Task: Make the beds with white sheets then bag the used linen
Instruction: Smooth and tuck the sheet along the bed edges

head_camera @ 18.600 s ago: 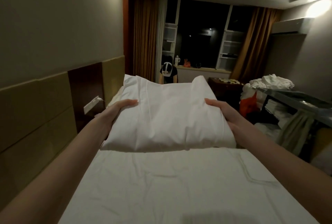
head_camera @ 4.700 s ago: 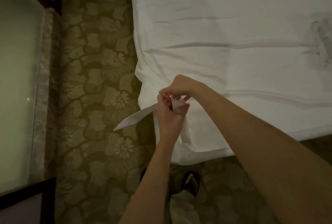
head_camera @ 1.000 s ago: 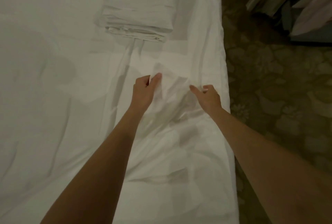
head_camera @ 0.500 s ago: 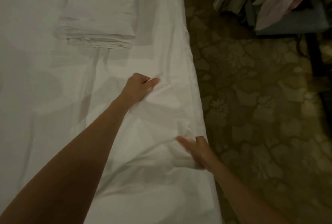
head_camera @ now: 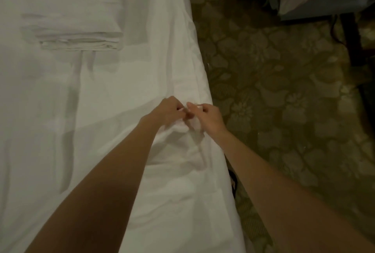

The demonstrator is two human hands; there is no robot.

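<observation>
Presently both hands are working together near the bed's (head_camera: 203, 66) right edge, at about 5 o'clock from the folded linen (head_camera: 81, 39). Left hand (head_camera: 169, 112) is curling its fingers and pinching a bunched fold of the sheet (head_camera: 121, 82); right hand (head_camera: 207, 116) is pinching the same fold, fingertips nearly touching the left's. Folded linen is lying at 11 o'clock on the bed. Patterned carpet (head_camera: 284, 100) is showing at 3 o'clock.

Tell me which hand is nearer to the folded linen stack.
Left. The left hand lies below and right of the folded linen stack; the right hand is farther right.
</observation>
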